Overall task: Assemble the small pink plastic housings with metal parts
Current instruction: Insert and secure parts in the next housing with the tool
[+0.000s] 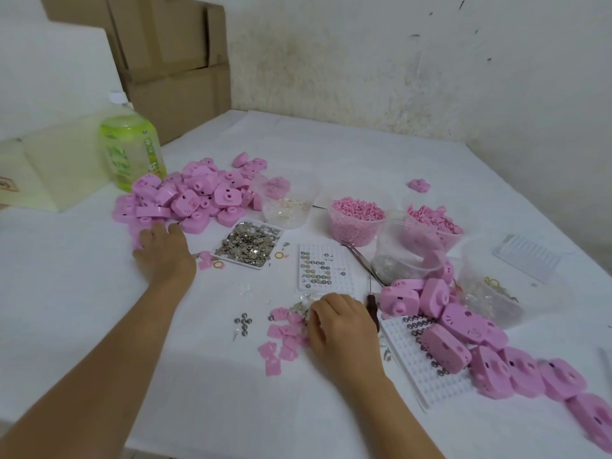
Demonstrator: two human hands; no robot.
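Note:
A heap of pink plastic housings (195, 197) lies at the back left of the white table. My left hand (164, 251) reaches to the heap's near edge, fingers spread over a blurred pink piece; whether it grips one I cannot tell. My right hand (341, 326) rests knuckles up near the table's middle, fingers curled down onto a cluster of small flat pink covers (281, 342) and tiny metal parts (299, 308). A tray of loose metal plates (248, 241) sits between the hands. Round metal discs (243, 321) lie left of the covers.
A row of assembled pink housings (480, 342) runs down the right side over a white peg tray (417, 376). Another peg tray (321, 266), tubs of pink bits (356, 217), clear tubs, tweezers (362, 260), a green bottle (132, 150) and cardboard boxes (172, 61) stand around.

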